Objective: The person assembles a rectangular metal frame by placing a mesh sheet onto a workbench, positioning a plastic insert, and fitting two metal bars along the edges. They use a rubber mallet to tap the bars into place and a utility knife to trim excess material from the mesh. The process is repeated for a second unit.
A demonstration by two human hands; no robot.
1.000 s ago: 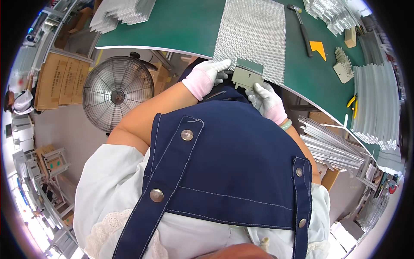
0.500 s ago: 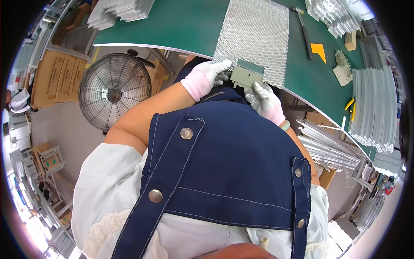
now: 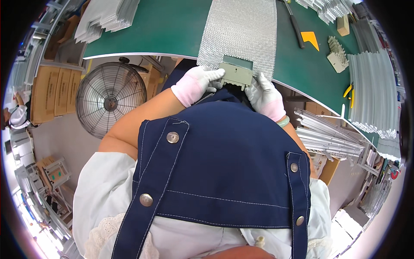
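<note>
A grey-green plastic piece [image 3: 236, 75] with small prongs along its near edge sits at the near end of a silvery mesh sheet [image 3: 239, 32]. Green shows through a rectangular notch in the mesh just beyond the piece. My left hand [image 3: 196, 84], in a white and pink glove, is closed on the piece's left end, thumb on top. At the right end, my gloved right hand [image 3: 265, 98] pinches the piece's corner, its other fingers partly hidden. The mesh lies flat on the green table [image 3: 172, 32], reaching its near edge.
Right of the mesh lie a hammer [image 3: 296, 30], an orange scraper [image 3: 310, 39], plastic parts [image 3: 337, 56], a wooden block [image 3: 343, 26] and yellow-handled pliers [image 3: 350, 94]. Mesh stacks stand at left [image 3: 108, 19] and right [image 3: 375, 95]. A floor fan [image 3: 111, 102] stands left of my arm.
My left hand has come from the mesh's near corner onto the piece's left end. The piece now sits more level. The whole view has shifted slightly.
</note>
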